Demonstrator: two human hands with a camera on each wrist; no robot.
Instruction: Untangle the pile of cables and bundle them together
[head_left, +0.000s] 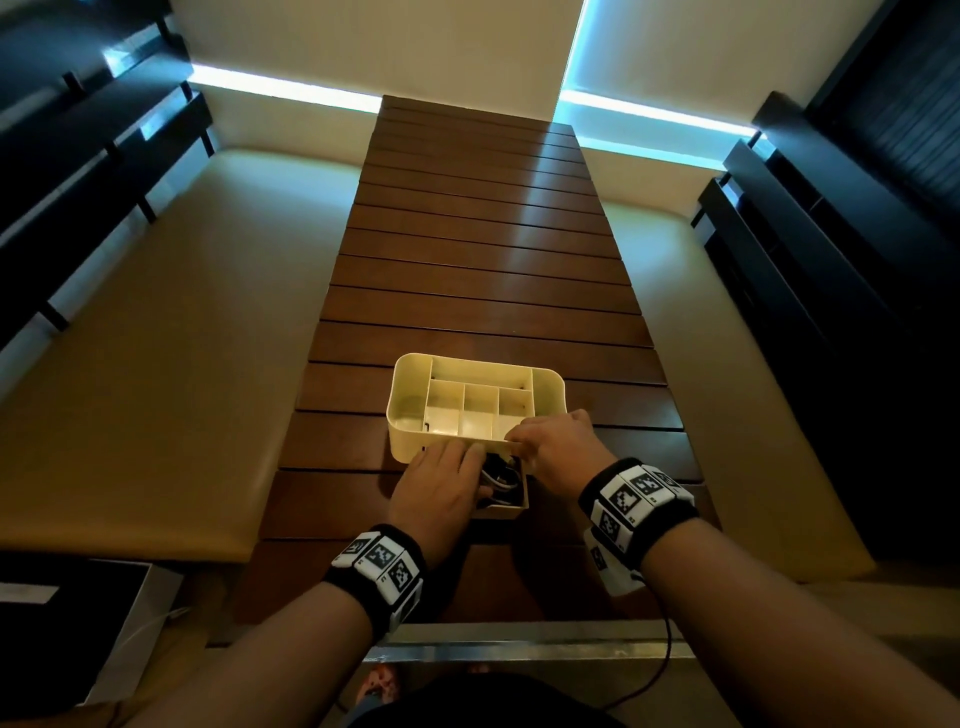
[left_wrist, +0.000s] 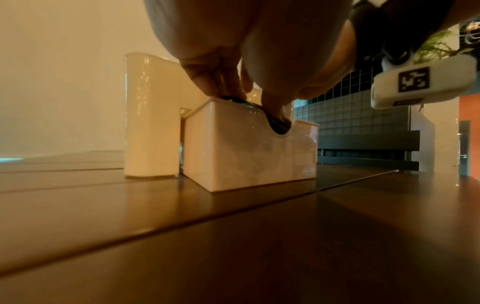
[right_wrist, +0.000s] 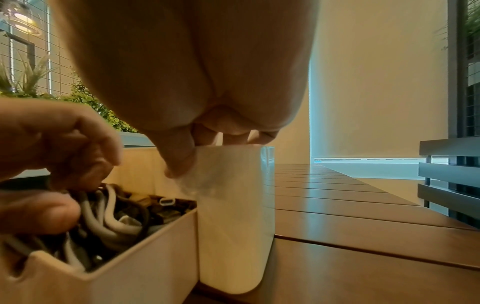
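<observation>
A tangle of white and dark cables (head_left: 501, 482) (right_wrist: 111, 218) fills a small cream drawer (head_left: 511, 506) (left_wrist: 249, 152) (right_wrist: 145, 257) pulled out of the front of a cream organizer (head_left: 405, 415) (left_wrist: 150, 115) (right_wrist: 233, 226) with several open compartments. My left hand (head_left: 470, 467) (left_wrist: 259, 102) (right_wrist: 64, 185) reaches down into the drawer, fingers and thumb curled round the cables. My right hand (head_left: 519, 441) (right_wrist: 207, 144) pinches the organizer's front rim, thumb on the outer wall, fingers over the top. Most of the pile is hidden under my left hand in the head view.
The organizer stands near the front of a long slatted wooden table (head_left: 478, 270). Tan cushioned benches (head_left: 156, 364) run along both sides. A white bag (head_left: 119, 623) sits on the floor at the lower left. The table's metal front edge (head_left: 519, 649) is close to my body.
</observation>
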